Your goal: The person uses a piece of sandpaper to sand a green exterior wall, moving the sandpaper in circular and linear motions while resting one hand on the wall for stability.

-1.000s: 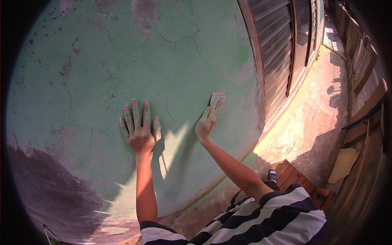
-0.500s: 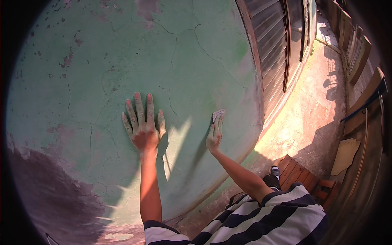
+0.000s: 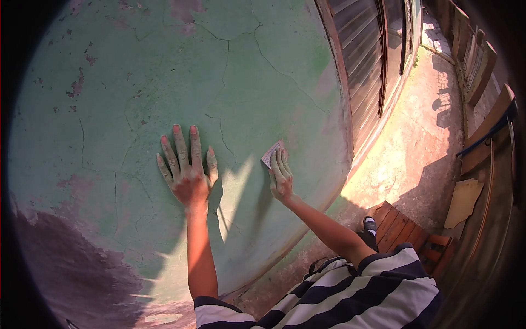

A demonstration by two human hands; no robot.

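Note:
A green painted wall (image 3: 164,98), cracked and flaking in places, stands before me. My left hand (image 3: 189,178) lies flat on it with the fingers spread and holds nothing; pale dust coats the fingers. Farther right, my right hand (image 3: 281,178) presses a small pale piece of sandpaper (image 3: 270,153) against the wall. Its fingers lie together over the sheet, and one corner shows past them at the upper left. What faces the wall under the sheet is hidden.
A louvred window (image 3: 359,60) in a wooden frame borders the wall on the right. Below lie a sunlit concrete path (image 3: 416,137) and a wooden bench (image 3: 397,227) with my foot on it. Wooden boards (image 3: 482,181) line the far right.
My right hand has slid left along the wall with the sandpaper, turning so that more of the sheet shows. The left hand stays flat on the wall, while the view shifts slightly.

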